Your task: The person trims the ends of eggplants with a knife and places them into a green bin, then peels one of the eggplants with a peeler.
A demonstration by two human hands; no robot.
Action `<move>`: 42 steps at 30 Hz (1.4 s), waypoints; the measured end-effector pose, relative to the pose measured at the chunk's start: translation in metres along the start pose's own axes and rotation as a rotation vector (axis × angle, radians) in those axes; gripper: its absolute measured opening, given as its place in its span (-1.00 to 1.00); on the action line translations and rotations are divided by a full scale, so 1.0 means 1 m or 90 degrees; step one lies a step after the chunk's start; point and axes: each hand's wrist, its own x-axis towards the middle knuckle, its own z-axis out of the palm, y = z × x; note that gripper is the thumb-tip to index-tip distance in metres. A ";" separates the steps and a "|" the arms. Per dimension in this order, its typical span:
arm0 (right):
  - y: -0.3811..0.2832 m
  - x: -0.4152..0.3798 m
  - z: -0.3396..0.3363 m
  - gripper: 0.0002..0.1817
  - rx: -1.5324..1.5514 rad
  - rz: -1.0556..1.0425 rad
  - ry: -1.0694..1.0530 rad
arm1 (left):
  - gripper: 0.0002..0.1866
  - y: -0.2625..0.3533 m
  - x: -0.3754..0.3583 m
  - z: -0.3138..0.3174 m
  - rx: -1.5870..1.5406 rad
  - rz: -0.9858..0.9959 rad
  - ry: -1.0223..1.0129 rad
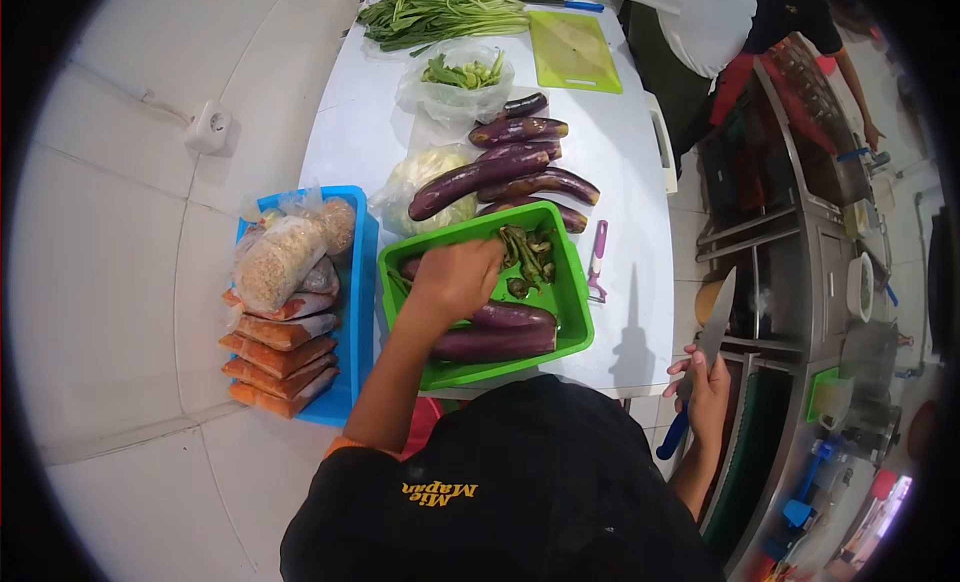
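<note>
My left hand (458, 280) reaches into the green tray (574, 327), its fingers curled downward among the eggplants. What those fingers hold, if anything, is hidden. Two peeled-looking glossy purple eggplants (497, 342) lie along the tray's near side, and cut green stem caps (530, 254) are piled at its far right. Off the table's right edge, my right hand (706, 387) grips a large kitchen knife (717, 317), blade pointing up and away, with the blue handle below the hand. Several whole eggplants (480, 179) rest on the table just beyond the tray.
A purple-and-white peeler (598, 252) lies right of the tray. A blue crate (364, 282) with bagged food stands left. Farther back are a bagged cauliflower-like vegetable (420, 177), a bag of greens (465, 72), leafy greens (430, 20) and a green cutting board (574, 52). Another person (700, 27) stands back right.
</note>
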 end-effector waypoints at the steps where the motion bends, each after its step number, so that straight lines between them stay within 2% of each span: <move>1: -0.001 0.003 0.004 -0.61 0.001 0.006 -0.012 | -0.68 -0.015 -0.011 0.020 0.082 -0.033 -0.028; 4: -0.016 0.013 0.020 -0.66 -0.002 0.025 -0.065 | -0.56 -0.037 -0.025 0.044 0.249 0.014 0.136; 7: -0.023 0.021 0.033 -0.64 -0.016 0.001 -0.137 | -0.38 -0.036 -0.022 0.048 0.280 -0.001 0.076; 10: -0.029 0.020 0.041 -0.63 -0.021 -0.016 -0.176 | -0.27 -0.044 -0.015 0.055 0.232 0.009 0.050; 13: -0.026 0.014 0.040 -0.63 -0.007 -0.025 -0.203 | -0.24 -0.068 -0.010 0.069 0.150 0.088 0.069; 17: -0.029 0.009 0.043 -0.63 0.017 -0.008 -0.256 | -0.23 -0.055 -0.005 0.041 0.018 -0.028 0.100; 18: -0.042 0.005 0.050 -0.65 -0.010 0.004 -0.263 | -0.30 -0.050 -0.006 0.033 -0.037 0.025 0.229; 21: -0.074 -0.004 0.080 -0.69 -0.173 -0.172 -0.322 | -0.42 0.009 -0.028 -0.030 -0.253 -0.057 0.189; 22: -0.087 -0.008 0.093 -0.75 -0.254 -0.200 -0.312 | -0.53 0.011 -0.033 -0.030 -0.307 -0.036 0.155; 25: -0.096 -0.012 0.121 -0.82 -0.565 -0.446 -0.217 | -0.57 0.013 -0.044 -0.030 -0.495 -0.037 -0.128; 28: -0.089 -0.007 0.134 -0.85 -0.665 -0.433 -0.243 | -0.65 0.010 -0.056 -0.012 -0.476 -0.031 -0.110; 32: -0.086 -0.009 0.140 -0.82 -0.689 -0.393 -0.289 | -0.69 0.009 -0.067 -0.004 -0.452 -0.075 -0.120; 35: -0.084 -0.011 0.148 -0.80 -0.711 -0.386 -0.287 | -0.67 0.024 -0.075 -0.004 -0.385 -0.042 -0.025; 37: -0.084 -0.007 0.159 -0.80 -0.715 -0.387 -0.276 | -0.62 0.029 -0.073 -0.001 -0.372 -0.091 -0.005; 41: -0.094 0.011 0.177 -0.81 -0.712 -0.398 -0.318 | -0.57 0.029 -0.077 -0.017 -0.365 -0.167 -0.047; 42: -0.097 0.008 0.179 -0.81 -0.703 -0.399 -0.329 | -0.57 0.024 -0.082 -0.017 -0.381 -0.150 -0.038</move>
